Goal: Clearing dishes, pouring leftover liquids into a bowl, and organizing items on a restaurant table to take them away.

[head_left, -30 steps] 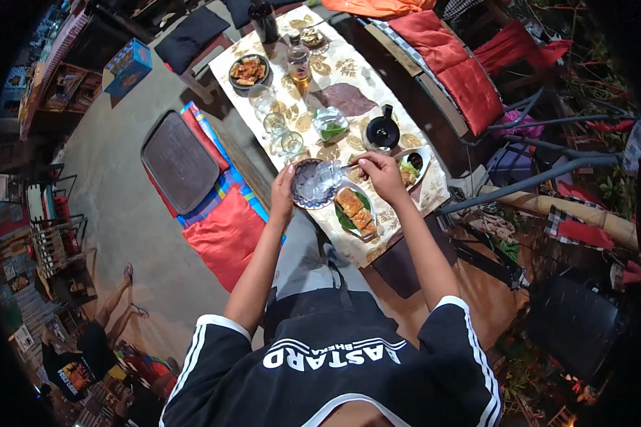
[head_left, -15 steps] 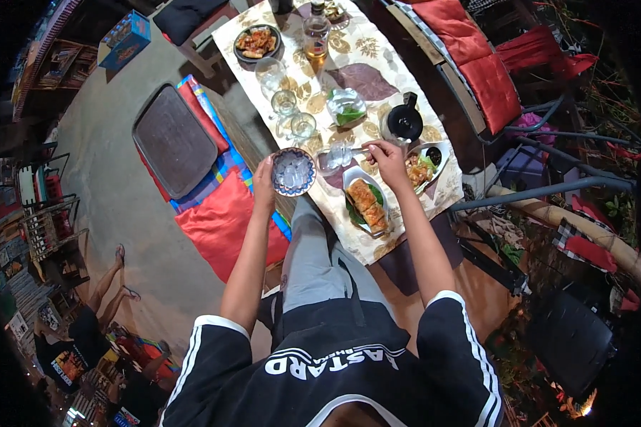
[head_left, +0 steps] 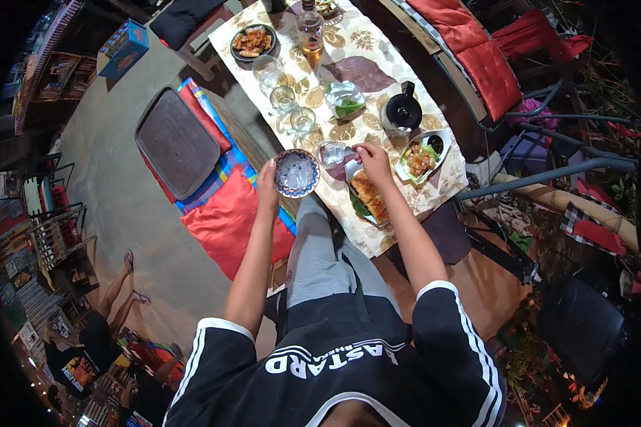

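My left hand [head_left: 266, 183] grips the rim of a bowl [head_left: 315, 186] with a blue and brown patterned edge, holding it beside the table. Clear ice [head_left: 296, 174] lies in the bowl. My right hand [head_left: 374, 162] is closed on the handle of a slim metal utensil [head_left: 350, 151], spoon or tongs, I cannot tell which. Its far end is at a clear glass [head_left: 323, 158] with ice showing at it. Just below my right hand is an oval white dish with golden-brown pastry pieces [head_left: 368, 197] on green leaf.
On the patterned tablecloth stand a black-lidded jug [head_left: 404, 112], empty-looking glass mugs [head_left: 302, 121], a bottle [head_left: 310, 32], a dark plate of food [head_left: 253, 43] and a white dish with dark dip [head_left: 420, 158]. A brown tray [head_left: 178, 142] rests on the bench at left.
My right hand has moved slightly left and down, bringing the utensil's end lower at the glass. The bowl in my left hand has shifted slightly right.
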### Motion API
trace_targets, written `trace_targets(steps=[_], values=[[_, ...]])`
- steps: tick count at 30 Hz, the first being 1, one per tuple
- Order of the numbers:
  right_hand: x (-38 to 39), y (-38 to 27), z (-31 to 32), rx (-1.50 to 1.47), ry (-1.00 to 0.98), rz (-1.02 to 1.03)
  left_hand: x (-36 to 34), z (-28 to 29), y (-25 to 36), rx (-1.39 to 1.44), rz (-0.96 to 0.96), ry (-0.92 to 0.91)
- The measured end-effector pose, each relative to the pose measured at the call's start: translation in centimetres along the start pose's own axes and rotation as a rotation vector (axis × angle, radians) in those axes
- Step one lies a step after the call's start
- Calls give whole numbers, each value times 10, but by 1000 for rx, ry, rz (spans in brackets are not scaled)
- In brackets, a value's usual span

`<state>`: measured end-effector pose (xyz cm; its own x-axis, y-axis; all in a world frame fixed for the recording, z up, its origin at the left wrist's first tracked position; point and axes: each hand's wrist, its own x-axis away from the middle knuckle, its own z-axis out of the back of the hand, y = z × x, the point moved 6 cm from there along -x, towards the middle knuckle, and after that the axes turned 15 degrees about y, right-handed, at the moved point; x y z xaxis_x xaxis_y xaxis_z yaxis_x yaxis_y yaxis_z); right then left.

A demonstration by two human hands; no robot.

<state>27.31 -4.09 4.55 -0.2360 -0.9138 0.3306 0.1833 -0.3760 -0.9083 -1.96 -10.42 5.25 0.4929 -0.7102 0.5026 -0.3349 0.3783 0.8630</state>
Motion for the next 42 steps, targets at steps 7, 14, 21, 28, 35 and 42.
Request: trace_targets(steps=[7, 14, 21, 28, 35, 42], values=[[9, -8, -4, 74, 34, 52, 8, 2, 15, 3, 10, -1], [13, -28, -17, 291, 73, 518, 13, -5, 30, 12, -37, -18], [21, -49, -49, 683, -145, 828, 16, -14, 38, 30, -44, -48], [49, -101, -12, 574, -67, 901, 26, -26, 57, 8, -86, -67], [109, -225, 72, 230, 135, 878, 63, -45, 106, 48, -65, -95], [151, -308, 88, 431, -55, 1258, 91, -72, 127, 45, -95, -128]])
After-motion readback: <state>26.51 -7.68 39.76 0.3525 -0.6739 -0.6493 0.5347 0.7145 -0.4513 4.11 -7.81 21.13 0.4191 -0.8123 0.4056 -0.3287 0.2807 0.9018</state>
